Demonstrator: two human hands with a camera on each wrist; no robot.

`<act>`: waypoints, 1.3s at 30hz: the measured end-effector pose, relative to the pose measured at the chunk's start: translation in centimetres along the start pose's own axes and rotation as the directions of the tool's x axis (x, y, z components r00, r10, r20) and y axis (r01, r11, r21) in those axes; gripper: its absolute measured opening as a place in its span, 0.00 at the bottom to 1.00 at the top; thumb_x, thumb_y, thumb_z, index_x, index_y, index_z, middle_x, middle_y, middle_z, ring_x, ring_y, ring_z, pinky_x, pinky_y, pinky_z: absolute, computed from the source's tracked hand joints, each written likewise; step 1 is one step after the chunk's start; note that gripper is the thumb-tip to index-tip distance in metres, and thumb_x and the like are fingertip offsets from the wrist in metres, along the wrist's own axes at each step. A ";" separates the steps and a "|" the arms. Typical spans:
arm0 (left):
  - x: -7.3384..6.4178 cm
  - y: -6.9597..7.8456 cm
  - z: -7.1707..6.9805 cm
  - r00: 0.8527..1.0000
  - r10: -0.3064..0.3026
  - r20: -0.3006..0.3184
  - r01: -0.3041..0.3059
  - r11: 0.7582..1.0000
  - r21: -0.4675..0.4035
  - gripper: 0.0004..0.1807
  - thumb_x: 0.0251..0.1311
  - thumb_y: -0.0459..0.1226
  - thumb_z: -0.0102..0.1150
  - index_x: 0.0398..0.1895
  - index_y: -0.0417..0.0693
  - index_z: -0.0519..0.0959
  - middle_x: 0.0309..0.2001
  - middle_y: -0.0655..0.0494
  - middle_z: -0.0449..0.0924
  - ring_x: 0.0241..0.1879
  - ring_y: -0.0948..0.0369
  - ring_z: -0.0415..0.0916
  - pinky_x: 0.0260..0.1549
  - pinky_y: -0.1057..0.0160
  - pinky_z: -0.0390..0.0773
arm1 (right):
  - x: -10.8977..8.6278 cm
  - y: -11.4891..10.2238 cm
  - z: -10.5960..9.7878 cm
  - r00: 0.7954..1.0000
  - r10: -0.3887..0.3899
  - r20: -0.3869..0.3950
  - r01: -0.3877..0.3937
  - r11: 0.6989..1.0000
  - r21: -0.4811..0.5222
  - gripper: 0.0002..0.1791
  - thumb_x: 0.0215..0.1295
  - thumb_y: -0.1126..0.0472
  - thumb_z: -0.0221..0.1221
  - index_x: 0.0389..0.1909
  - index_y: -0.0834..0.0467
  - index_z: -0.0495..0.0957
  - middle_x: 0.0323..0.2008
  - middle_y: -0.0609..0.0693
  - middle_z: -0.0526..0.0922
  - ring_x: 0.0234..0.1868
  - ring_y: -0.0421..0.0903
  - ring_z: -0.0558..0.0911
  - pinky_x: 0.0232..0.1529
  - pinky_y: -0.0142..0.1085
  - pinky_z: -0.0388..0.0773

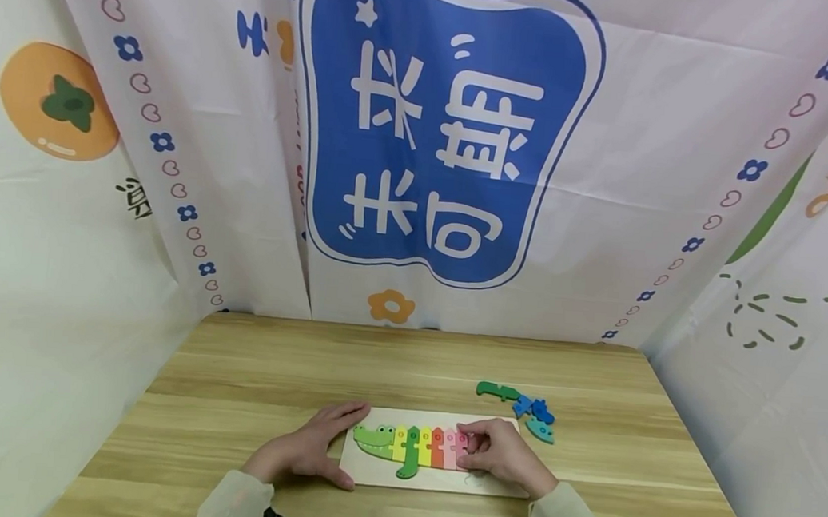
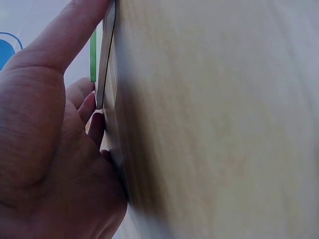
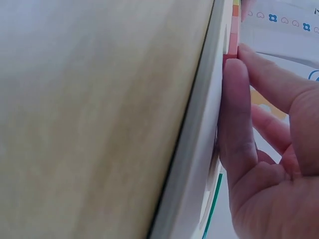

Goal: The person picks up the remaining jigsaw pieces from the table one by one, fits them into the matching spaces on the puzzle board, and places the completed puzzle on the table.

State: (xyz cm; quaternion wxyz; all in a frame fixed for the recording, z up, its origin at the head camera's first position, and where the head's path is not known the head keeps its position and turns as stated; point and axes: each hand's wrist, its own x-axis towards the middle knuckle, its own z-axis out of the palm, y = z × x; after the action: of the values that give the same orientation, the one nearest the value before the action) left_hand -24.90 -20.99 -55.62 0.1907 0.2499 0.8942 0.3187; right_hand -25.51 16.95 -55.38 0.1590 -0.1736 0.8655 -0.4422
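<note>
A crocodile puzzle board (image 1: 434, 483), pale wood, lies flat on the table. On it a green crocodile head (image 1: 374, 440) leads a row of upright numbered pieces running from yellow and green through orange to pink, with a green leg (image 1: 408, 465) below. My left hand (image 1: 310, 447) rests at the board's left end, fingers and thumb spread, touching its edge near both corners. At the row's right end, my right hand (image 1: 504, 455) pinches a dark pink puzzle piece (image 3: 230, 56) between thumb and index finger. My fingers partly hide that piece in the head view.
Beyond the board's far right corner lie loose pieces: a green tail-like piece (image 1: 498, 391), blue pieces (image 1: 542, 412) and a teal piece (image 1: 540, 430). The wooden table (image 1: 349, 358) ends at a printed cloth backdrop (image 1: 602, 248), with cloth on both sides.
</note>
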 end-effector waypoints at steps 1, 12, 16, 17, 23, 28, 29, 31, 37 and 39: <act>0.0 0.1 0.0 1.000 -0.001 0.001 0.001 1.000 -0.002 0.64 0.47 0.55 0.81 0.84 0.52 0.53 0.84 0.48 0.47 0.80 0.37 0.43 0.71 0.27 0.53 | 0.0 0.0 0.0 1.000 -0.004 0.002 0.004 1.000 -0.004 0.33 0.59 0.60 0.76 0.64 0.65 0.79 0.28 0.47 0.80 0.26 0.39 0.75 0.25 0.28 0.73; 0.1 0.0 -0.1 1.000 0.003 -0.004 -0.003 1.000 0.005 0.64 0.48 0.55 0.81 0.84 0.52 0.53 0.84 0.48 0.46 0.81 0.37 0.42 0.71 0.27 0.53 | 0.1 -0.1 0.0 1.000 0.007 0.018 -0.007 1.000 0.019 0.33 0.59 0.61 0.75 0.65 0.64 0.79 0.27 0.48 0.80 0.23 0.41 0.77 0.23 0.29 0.76; 0.0 0.0 -0.1 1.000 0.003 -0.005 -0.003 1.000 0.006 0.64 0.47 0.56 0.81 0.84 0.52 0.53 0.84 0.48 0.46 0.81 0.37 0.42 0.71 0.27 0.53 | 0.0 -0.1 -0.1 1.000 0.004 0.024 -0.004 1.000 0.011 0.33 0.59 0.61 0.75 0.66 0.65 0.78 0.28 0.47 0.80 0.24 0.41 0.77 0.23 0.28 0.75; 0.0 0.0 -0.1 1.000 0.003 -0.005 -0.003 1.000 0.006 0.64 0.47 0.56 0.81 0.84 0.52 0.53 0.84 0.48 0.46 0.81 0.37 0.42 0.71 0.27 0.53 | 0.0 -0.1 -0.2 1.000 0.001 0.027 -0.001 1.000 0.013 0.33 0.59 0.61 0.75 0.66 0.65 0.78 0.28 0.47 0.80 0.24 0.41 0.77 0.24 0.28 0.75; -0.1 0.1 0.0 1.000 0.005 -0.003 -0.005 1.000 0.004 0.64 0.47 0.55 0.82 0.84 0.51 0.53 0.84 0.48 0.46 0.81 0.37 0.43 0.71 0.27 0.53 | -0.3 -0.4 -0.7 0.999 -0.007 0.040 0.006 0.999 0.034 0.33 0.62 0.60 0.73 0.67 0.64 0.77 0.31 0.48 0.82 0.24 0.42 0.80 0.25 0.32 0.80; -0.1 0.0 0.0 1.000 0.011 -0.002 -0.011 1.000 0.006 0.64 0.47 0.56 0.81 0.84 0.52 0.53 0.84 0.48 0.46 0.81 0.37 0.42 0.71 0.28 0.53 | 0.1 -0.9 -2.2 0.998 -0.022 -0.061 0.020 0.999 -0.032 0.27 0.67 0.60 0.69 0.65 0.63 0.78 0.33 0.48 0.82 0.27 0.44 0.81 0.26 0.34 0.81; -0.1 0.0 0.0 1.000 0.011 -0.002 -0.011 1.000 0.005 0.64 0.47 0.56 0.81 0.84 0.52 0.53 0.84 0.48 0.46 0.81 0.37 0.42 0.71 0.27 0.53 | 0.3 -1.0 -2.6 0.995 -0.022 -0.097 0.016 0.998 -0.058 0.25 0.68 0.60 0.68 0.64 0.63 0.79 0.34 0.47 0.82 0.29 0.43 0.81 0.28 0.33 0.80; 0.0 0.0 0.0 1.000 0.014 -0.003 -0.014 1.000 0.003 0.64 0.47 0.56 0.81 0.84 0.51 0.53 0.84 0.47 0.46 0.81 0.37 0.42 0.71 0.27 0.53 | 0.9 -0.9 -3.5 0.986 -0.020 -0.167 0.001 0.994 -0.112 0.22 0.69 0.60 0.68 0.62 0.62 0.81 0.35 0.47 0.82 0.33 0.43 0.81 0.32 0.33 0.80; -0.2 0.0 -0.1 1.000 0.017 0.006 -0.017 1.000 0.004 0.64 0.49 0.56 0.80 0.84 0.52 0.52 0.84 0.48 0.46 0.80 0.38 0.43 0.71 0.28 0.54 | 2.8 0.1 -5.6 0.961 -0.012 -0.278 -0.062 0.965 -0.256 0.21 0.68 0.61 0.68 0.60 0.61 0.82 0.53 0.56 0.83 0.53 0.56 0.83 0.55 0.52 0.82; -0.3 0.0 -0.2 1.000 0.015 0.008 -0.015 1.000 -0.002 0.63 0.49 0.56 0.80 0.84 0.52 0.52 0.84 0.48 0.46 0.80 0.38 0.43 0.71 0.28 0.55 | 3.4 0.4 -5.9 0.962 -0.019 -0.273 -0.067 0.950 -0.304 0.23 0.67 0.61 0.69 0.62 0.62 0.82 0.57 0.59 0.82 0.58 0.60 0.81 0.59 0.57 0.79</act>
State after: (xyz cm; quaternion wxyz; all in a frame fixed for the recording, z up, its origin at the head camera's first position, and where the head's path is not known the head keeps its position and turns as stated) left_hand -24.77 -21.27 -55.42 0.1919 0.2579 0.8913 0.3198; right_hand -31.11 19.90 -52.82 0.0145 -0.1233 0.9398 -0.3185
